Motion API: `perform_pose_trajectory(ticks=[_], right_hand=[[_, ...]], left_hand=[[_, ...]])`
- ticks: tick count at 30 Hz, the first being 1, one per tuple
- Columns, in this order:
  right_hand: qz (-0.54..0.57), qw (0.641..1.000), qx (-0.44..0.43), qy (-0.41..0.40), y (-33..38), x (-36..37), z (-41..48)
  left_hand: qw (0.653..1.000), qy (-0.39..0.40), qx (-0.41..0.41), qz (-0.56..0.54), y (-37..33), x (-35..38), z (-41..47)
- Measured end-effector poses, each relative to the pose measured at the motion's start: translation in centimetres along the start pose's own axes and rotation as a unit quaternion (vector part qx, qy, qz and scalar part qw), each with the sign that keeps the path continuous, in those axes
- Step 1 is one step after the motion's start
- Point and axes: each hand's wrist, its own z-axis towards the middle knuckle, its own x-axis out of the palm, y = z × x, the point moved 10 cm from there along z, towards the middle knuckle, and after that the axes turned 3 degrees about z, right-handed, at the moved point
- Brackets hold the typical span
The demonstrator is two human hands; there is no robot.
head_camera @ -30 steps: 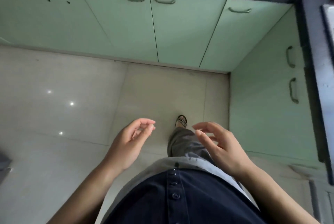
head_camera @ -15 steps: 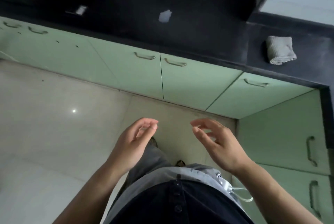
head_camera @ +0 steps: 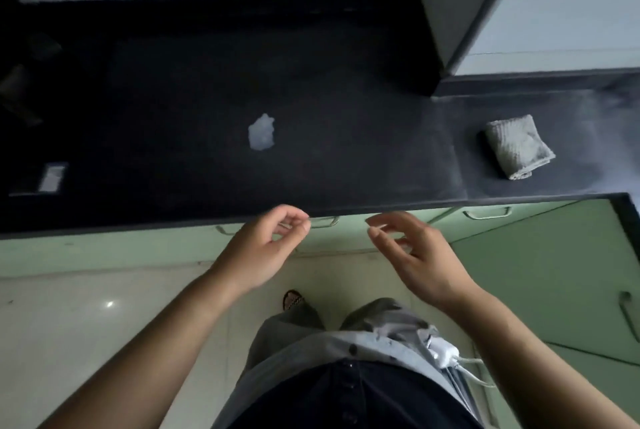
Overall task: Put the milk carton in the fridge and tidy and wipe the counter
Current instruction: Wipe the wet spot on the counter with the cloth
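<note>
both hands, left and right, hang empty, grip apart; folded cloth lies well beyond right hand on counter.

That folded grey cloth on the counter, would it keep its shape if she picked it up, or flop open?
The cloth looks soft and loosely folded, with layered edges showing at its near end, so it would likely sag and partly unfold when lifted by one corner. It seems light. Pushed along the dark counter, it would probably bunch rather than roll.
</note>
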Motion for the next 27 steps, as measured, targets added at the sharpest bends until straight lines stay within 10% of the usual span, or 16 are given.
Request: perform_pose_trajectory(ticks=[12,27], right_hand=[[-0.112,0.986,0.065,-0.106,-7.3,-15.3,8.2],[-0.268,0.94,0.169,-0.126,-21.4,-23.5,15.1]], left_hand=[[0.961,0.066,0.134,0.234,-8.3,8.8,17.2],[0.923,-0.016,0.054,0.381,-8.0,15.7,23.6]])
